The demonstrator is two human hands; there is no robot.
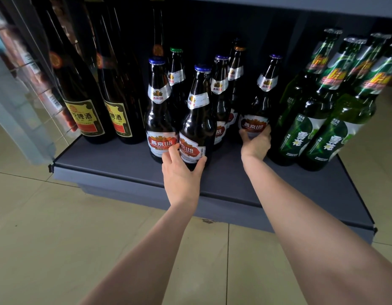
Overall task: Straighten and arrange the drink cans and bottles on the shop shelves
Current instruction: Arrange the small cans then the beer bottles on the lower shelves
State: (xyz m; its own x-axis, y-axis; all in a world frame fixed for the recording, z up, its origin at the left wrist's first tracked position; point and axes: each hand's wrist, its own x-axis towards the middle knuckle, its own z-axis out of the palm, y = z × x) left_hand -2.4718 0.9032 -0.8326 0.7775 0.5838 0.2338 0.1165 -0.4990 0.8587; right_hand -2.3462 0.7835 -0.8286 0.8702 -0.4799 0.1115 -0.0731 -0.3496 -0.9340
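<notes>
Several brown beer bottles with red and silver labels and blue caps stand in the middle of a low grey shelf (129, 164). My left hand (182, 175) grips the base of the front bottle (197, 119), thumb and fingers round its label. That bottle leans slightly to the right. My right hand (255, 144) holds the lower body of a brown bottle (260, 102) standing alone to the right. Another front bottle (158, 111) stands just left of the held one, and more stand behind.
Two tall dark bottles with yellow labels (85, 106) stand at the shelf's left. Several green bottles (309, 119) crowd the right end. An upper shelf (278, 5) hangs overhead. A glass panel (19, 102) borders the left. Tiled floor (58, 238) lies below.
</notes>
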